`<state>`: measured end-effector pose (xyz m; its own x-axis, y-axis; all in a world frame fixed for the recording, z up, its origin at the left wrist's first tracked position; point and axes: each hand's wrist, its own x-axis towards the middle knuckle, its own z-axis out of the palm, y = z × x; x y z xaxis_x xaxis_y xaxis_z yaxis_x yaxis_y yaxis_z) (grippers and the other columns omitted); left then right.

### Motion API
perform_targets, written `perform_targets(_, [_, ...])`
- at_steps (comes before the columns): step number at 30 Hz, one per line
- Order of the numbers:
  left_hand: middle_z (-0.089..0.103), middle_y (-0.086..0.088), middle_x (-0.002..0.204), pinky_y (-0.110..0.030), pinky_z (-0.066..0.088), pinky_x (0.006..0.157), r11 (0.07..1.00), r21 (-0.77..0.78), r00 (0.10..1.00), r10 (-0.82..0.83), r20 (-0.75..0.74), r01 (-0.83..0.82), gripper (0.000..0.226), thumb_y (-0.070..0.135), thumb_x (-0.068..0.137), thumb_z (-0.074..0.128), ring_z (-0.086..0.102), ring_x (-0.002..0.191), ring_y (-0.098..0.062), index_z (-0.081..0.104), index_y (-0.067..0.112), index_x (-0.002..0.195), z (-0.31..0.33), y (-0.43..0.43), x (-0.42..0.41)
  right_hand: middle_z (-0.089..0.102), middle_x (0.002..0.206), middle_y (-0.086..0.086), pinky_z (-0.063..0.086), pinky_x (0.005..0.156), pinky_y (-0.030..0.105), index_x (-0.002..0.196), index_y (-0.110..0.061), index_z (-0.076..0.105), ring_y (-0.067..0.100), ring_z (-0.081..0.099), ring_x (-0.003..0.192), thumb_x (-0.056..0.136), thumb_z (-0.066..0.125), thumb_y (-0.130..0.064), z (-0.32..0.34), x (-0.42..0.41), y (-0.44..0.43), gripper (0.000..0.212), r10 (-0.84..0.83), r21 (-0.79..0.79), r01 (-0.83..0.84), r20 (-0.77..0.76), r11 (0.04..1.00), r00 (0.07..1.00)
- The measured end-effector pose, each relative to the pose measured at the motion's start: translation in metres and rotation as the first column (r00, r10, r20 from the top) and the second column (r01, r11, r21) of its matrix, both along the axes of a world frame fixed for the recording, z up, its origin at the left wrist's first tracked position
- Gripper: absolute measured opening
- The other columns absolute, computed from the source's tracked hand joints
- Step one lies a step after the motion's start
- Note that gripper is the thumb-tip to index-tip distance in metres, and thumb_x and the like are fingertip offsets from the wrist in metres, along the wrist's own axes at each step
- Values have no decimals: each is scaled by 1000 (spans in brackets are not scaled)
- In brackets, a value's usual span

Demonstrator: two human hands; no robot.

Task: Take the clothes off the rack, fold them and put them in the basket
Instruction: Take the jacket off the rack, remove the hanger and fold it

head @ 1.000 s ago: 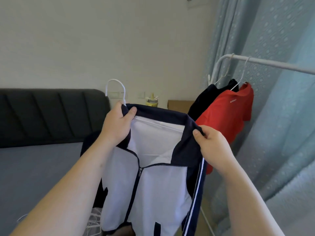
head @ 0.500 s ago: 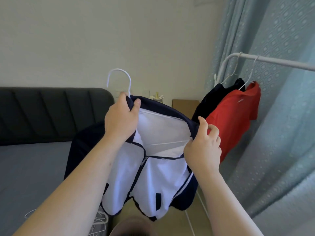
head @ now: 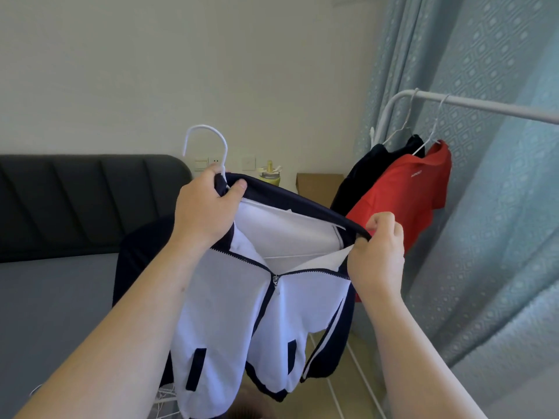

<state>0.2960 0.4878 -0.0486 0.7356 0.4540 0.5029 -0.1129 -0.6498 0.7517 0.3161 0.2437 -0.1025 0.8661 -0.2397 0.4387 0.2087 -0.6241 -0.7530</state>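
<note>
De-hangering step: jacket (head: 230, 297) is hanging clear, left of the rack (head: 484, 104), left hand (head: 205, 207) gripping collar plus hanger (head: 205, 131), right hand (head: 376, 252) pinching the collar's other end; next is probably sliding the hanger out.

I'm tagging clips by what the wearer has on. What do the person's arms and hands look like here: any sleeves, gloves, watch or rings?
The left forearm and right forearm are bare down to the frame's lower edge; no sleeve or cuff shows. The left hand and right hand are ungloved. No watch, bracelet or ring shows on the wrists or on the fingers in view.
</note>
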Motion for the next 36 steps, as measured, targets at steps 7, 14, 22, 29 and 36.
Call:
perform_targets(7, [68,-13,78,-47,53,76,999,-36,998,-21,58,23,43,46,77,62,62,78,-27,66,4,88,2,-2,1,59,98,-1,41,62,32,110,-22,44,20,57,81,96,48,-6,-5,14,-7,21,48,189,-9,-204,982,978])
perform_targets(14, [69,-5,74,-37,52,75,997,-61,993,62,101,-56,20,32,84,70,63,77,-22,69,12,84,4,8,3,65,76,-7,42,55,25,85,-23,66,11,61,69,87,74,-28,-4,20,-17,10,41,229,11,-222,973,974])
perform_targets(22, [64,-4,75,-43,51,78,981,-69,974,187,128,-179,25,37,89,63,60,77,-24,63,12,89,-2,6,7,63,109,-18,49,76,20,119,-31,57,0,64,94,92,69,-39,-13,7,14,30,150,332,-126,-47,935,988])
perform_targets(29, [67,-10,80,-43,52,78,983,-138,982,140,128,-123,30,36,88,64,62,80,-24,64,5,91,-3,3,5,58,113,-8,42,75,18,118,-26,61,9,56,97,97,64,-28,-20,5,21,21,-17,160,-3,123,987,992])
perform_targets(36, [69,-9,79,-41,52,77,985,-155,989,90,118,-71,29,36,87,67,63,79,-22,65,7,88,-4,1,-1,62,112,-4,42,75,34,123,-26,52,19,56,92,102,47,-12,-17,5,18,26,-21,139,13,59,990,998])
